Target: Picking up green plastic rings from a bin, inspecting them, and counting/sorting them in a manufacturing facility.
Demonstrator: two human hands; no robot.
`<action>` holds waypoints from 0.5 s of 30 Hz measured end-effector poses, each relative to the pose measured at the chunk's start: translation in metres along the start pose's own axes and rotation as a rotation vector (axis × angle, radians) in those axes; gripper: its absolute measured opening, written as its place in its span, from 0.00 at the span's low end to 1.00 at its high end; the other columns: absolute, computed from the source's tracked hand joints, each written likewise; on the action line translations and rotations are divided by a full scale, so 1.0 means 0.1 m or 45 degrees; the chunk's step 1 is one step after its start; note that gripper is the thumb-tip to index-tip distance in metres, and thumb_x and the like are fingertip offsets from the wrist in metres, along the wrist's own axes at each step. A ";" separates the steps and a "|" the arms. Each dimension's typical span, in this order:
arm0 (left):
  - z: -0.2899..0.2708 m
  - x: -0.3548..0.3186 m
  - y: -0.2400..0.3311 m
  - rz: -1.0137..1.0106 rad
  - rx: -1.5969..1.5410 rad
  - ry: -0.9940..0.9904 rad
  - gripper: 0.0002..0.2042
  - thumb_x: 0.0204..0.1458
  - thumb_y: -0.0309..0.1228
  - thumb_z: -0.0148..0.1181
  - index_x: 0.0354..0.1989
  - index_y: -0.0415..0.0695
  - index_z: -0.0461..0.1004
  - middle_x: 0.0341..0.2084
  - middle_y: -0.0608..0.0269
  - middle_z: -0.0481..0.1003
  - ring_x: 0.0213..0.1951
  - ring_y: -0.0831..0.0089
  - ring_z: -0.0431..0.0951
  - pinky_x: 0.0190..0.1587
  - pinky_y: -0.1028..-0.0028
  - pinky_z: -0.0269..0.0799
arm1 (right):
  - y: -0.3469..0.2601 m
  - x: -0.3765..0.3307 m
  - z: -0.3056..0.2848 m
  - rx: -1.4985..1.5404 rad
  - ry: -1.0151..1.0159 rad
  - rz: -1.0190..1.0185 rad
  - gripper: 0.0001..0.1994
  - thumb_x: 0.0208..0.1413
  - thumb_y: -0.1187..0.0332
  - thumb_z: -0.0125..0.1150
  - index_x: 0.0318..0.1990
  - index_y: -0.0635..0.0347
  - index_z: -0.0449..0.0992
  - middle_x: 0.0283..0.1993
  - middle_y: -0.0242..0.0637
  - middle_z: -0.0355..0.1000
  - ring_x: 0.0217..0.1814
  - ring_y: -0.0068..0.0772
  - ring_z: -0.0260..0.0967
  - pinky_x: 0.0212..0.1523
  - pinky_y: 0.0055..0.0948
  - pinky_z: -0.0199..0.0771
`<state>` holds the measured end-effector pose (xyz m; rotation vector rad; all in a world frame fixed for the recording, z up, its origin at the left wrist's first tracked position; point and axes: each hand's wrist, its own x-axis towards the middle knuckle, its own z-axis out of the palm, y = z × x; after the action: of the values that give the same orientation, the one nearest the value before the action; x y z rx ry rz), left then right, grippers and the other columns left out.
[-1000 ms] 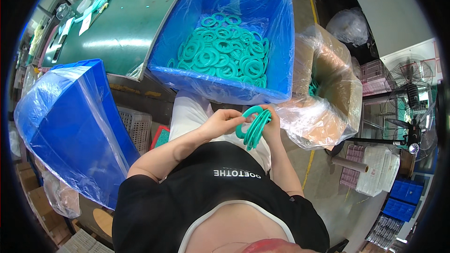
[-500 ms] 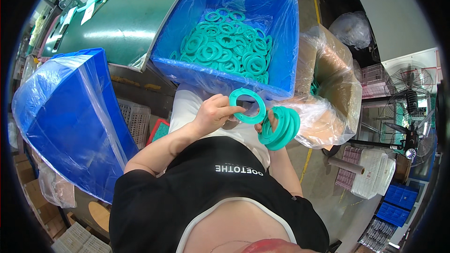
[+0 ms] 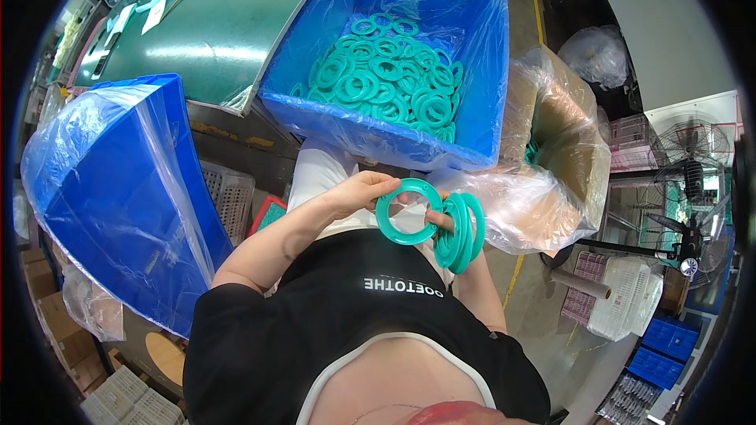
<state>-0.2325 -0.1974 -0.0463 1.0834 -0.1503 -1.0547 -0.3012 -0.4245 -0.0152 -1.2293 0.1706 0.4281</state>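
My left hand (image 3: 364, 191) is closed, its thumb and fingers pinching the upper left rim of a flat green ring (image 3: 383, 219). The ring faces me above my lap, and my right fingers touch its right side. Hooked through several more green rings (image 3: 455, 245), my right hand (image 3: 440, 219) is closed round them; they hang bunched side by side, partly hiding that hand. Just beyond my hands, many loose green rings (image 3: 386, 71) lie heaped in a blue bin (image 3: 378, 140) lined with clear plastic film.
A blue film-covered bin (image 3: 118, 197) stands tilted at my left. The green worktable (image 3: 213, 27) is at the far left. To the right is a carton (image 3: 579, 149) lined with clear film. A black fan (image 3: 690, 173) and plastic crates (image 3: 626, 291) stand farther right.
The single ring has come nearer my body and turned to face me, my left grip shifting to its upper left rim. The bunched rings have swung more edge-on and slightly left.
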 end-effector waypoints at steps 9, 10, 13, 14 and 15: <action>0.22 -0.06 0.21 0.226 1.240 0.360 0.07 0.54 0.31 0.56 0.35 0.41 0.73 0.23 0.61 0.73 0.27 0.72 0.75 0.33 0.70 0.71 | -0.07 -0.05 0.07 0.068 0.035 0.146 0.13 0.45 0.63 0.67 0.31 0.64 0.72 0.19 0.29 0.66 0.19 0.18 0.62 0.19 0.18 0.58; 0.20 -0.04 0.15 0.230 1.243 0.344 0.07 0.54 0.31 0.56 0.35 0.41 0.73 0.23 0.61 0.73 0.27 0.72 0.75 0.33 0.70 0.71 | -0.08 -0.06 0.06 0.071 0.050 0.139 0.13 0.45 0.63 0.67 0.31 0.64 0.72 0.19 0.29 0.66 0.19 0.18 0.62 0.19 0.18 0.58; 0.08 0.06 -0.05 0.968 1.711 0.503 0.04 0.51 0.28 0.56 0.33 0.42 0.72 0.21 0.58 0.72 0.25 0.62 0.74 0.29 0.64 0.69 | -0.05 -0.02 0.00 -0.011 -0.029 0.135 0.15 0.45 0.63 0.67 0.34 0.65 0.74 0.21 0.29 0.67 0.19 0.18 0.62 0.19 0.19 0.58; 0.06 0.08 -0.09 0.896 1.806 0.524 0.03 0.51 0.27 0.55 0.32 0.42 0.71 0.22 0.57 0.73 0.25 0.59 0.73 0.28 0.62 0.69 | -0.04 -0.02 0.00 -0.009 -0.020 0.127 0.15 0.45 0.63 0.67 0.34 0.65 0.74 0.21 0.29 0.67 0.19 0.18 0.62 0.19 0.19 0.58; 0.05 0.10 -0.10 0.821 1.898 0.546 0.03 0.50 0.27 0.55 0.31 0.42 0.71 0.22 0.57 0.73 0.26 0.56 0.73 0.28 0.61 0.69 | -0.05 -0.03 0.02 0.024 0.011 0.122 0.15 0.44 0.63 0.67 0.34 0.65 0.74 0.21 0.29 0.67 0.18 0.18 0.62 0.19 0.19 0.59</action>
<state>-0.2365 -0.2090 -0.0548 2.3209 -0.9618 0.0699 -0.3022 -0.4249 -0.0090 -1.2080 0.2409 0.5036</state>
